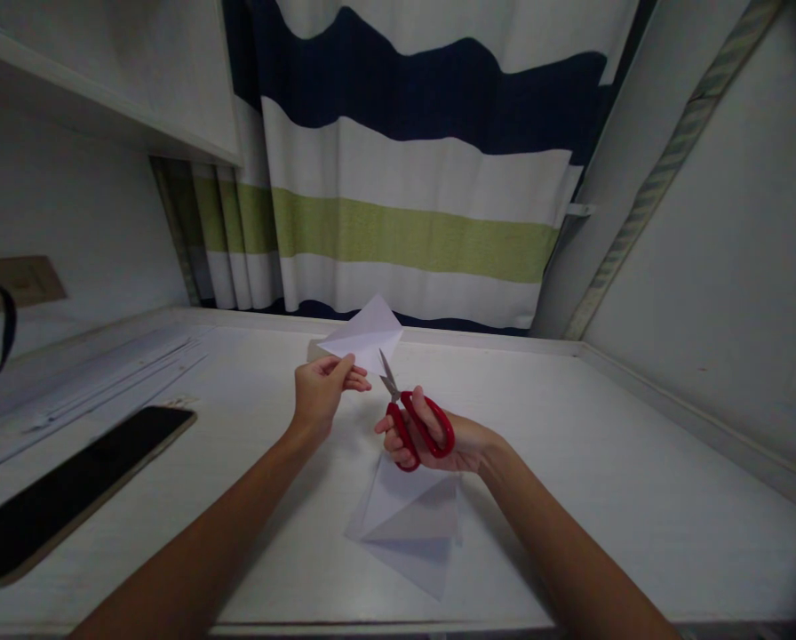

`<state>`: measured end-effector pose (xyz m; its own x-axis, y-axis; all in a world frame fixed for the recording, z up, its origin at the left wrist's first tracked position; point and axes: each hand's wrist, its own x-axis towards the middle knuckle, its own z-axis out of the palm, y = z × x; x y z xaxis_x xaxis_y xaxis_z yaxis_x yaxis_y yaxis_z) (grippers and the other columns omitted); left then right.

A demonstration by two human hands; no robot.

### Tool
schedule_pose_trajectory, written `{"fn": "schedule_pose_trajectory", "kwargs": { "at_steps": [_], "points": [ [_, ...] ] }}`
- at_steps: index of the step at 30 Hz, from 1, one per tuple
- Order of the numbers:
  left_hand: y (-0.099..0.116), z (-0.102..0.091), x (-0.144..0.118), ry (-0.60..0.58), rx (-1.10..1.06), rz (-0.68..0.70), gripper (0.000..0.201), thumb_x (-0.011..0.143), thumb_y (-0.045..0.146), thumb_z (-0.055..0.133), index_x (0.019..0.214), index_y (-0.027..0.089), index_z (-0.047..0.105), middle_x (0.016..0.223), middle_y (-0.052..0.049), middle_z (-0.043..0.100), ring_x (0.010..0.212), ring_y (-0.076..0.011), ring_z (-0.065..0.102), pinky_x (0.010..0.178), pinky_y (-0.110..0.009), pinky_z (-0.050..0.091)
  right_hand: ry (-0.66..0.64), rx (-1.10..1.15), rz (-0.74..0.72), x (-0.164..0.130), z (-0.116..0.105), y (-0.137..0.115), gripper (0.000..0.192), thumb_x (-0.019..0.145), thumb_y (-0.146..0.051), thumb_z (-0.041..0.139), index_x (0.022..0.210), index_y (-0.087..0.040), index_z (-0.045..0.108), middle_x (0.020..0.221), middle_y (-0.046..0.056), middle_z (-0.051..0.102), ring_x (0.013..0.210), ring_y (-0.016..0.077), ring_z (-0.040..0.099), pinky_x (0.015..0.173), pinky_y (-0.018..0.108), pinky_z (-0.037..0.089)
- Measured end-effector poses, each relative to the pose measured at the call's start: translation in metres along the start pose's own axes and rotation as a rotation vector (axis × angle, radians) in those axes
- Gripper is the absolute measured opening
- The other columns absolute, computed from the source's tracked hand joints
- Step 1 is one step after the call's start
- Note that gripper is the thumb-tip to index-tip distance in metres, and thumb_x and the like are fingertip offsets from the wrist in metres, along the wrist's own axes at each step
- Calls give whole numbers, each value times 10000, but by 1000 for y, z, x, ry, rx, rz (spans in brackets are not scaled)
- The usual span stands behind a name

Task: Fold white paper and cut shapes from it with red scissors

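Pinched between the thumb and fingers of my left hand (324, 384) is a white sheet of paper (371, 331), raised above the desk with a crease across it. My right hand (455, 440) grips red-handled scissors (398, 396), fingers through the loops. The blades are parted and point up toward the paper's lower right corner; whether they touch it I cannot tell. Below my right hand, several folded white paper pieces (411, 524) lie overlapping on the desk, partly hidden by that hand.
A dark phone (71, 493) lies on the white desk (291, 551) at the left, with white sheets (124, 373) behind it. A striped curtain (411, 178) hangs along the back. A shelf (105, 107) juts out at upper left, and a wall (724, 293) rises on the right.
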<state>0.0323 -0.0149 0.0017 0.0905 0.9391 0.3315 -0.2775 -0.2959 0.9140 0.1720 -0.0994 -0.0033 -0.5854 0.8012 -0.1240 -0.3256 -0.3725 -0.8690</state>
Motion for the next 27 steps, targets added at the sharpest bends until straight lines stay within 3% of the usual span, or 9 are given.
{"fn": "schedule_pose_trajectory", "kwargs": {
  "at_steps": [27],
  "points": [
    [4, 0, 0, -27, 63, 14, 207, 648, 265, 539, 533, 93, 547, 434, -27, 568, 364, -102, 519, 418, -225, 448, 8, -36, -25, 1, -7, 3, 537, 722, -598, 323, 848, -100, 479, 612, -4, 401, 485, 58, 367, 435, 194, 230]
  ]
}}
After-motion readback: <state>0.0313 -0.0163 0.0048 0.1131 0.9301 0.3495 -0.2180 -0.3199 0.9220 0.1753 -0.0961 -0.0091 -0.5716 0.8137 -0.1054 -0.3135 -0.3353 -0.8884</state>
